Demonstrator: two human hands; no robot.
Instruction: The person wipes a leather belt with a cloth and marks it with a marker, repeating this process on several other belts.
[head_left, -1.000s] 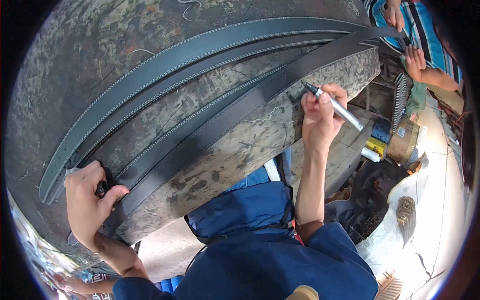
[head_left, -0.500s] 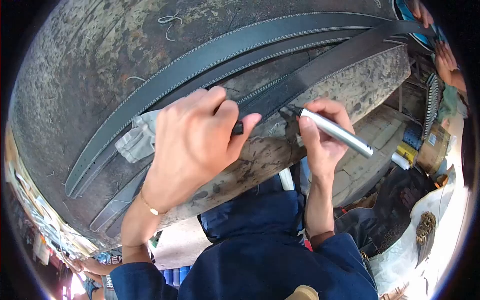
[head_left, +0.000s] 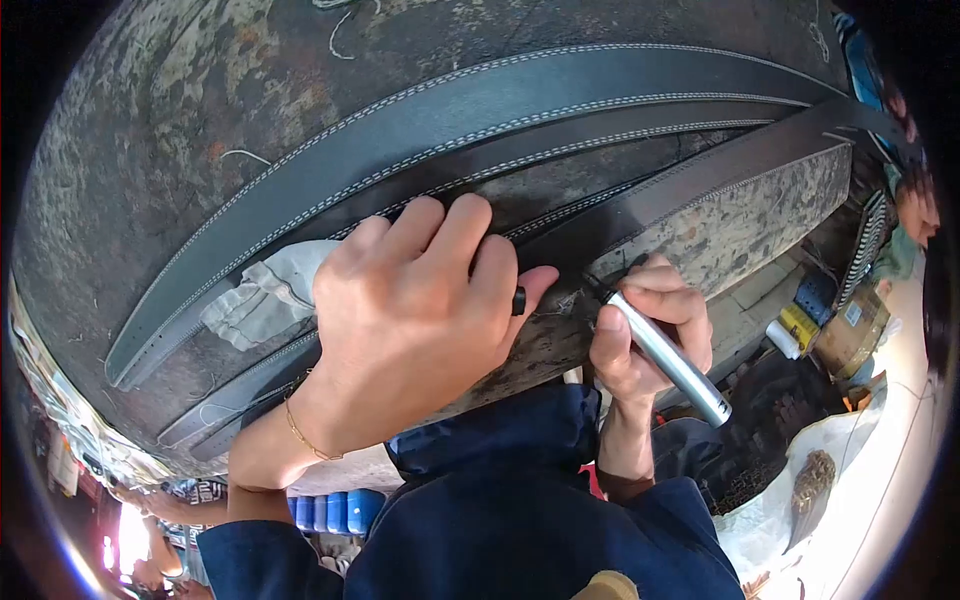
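My left hand [head_left: 415, 290] is closed over the dark belts, its fingers curled round a small black object [head_left: 518, 300] whose end shows by the thumb. My right hand [head_left: 655, 325] pinches a silver pen-like tool [head_left: 672, 365], its dark tip pointing up and left beside a belt edge. Long dark belts with white edge stitching curve over the work surface; the widest [head_left: 400, 135] lies farthest up and a brown-black one [head_left: 690, 190] runs beneath the tool tip. A pale cloth [head_left: 262, 300] lies left of my left hand.
The worn wooden surface [head_left: 160, 180] carries loose thread pieces. At right are a cardboard box [head_left: 850, 325], a yellow package [head_left: 798, 325] and a white roll [head_left: 783, 340]. Blue containers [head_left: 340, 512] stand below. Another person's hand [head_left: 915, 208] shows at right, another person's arm [head_left: 175, 508] at lower left.
The view has shifted, so the belts sit lower in the frame. My left hand appears slightly farther right, and the silver tool is tilted more steeply, with its tip nearer the belt.
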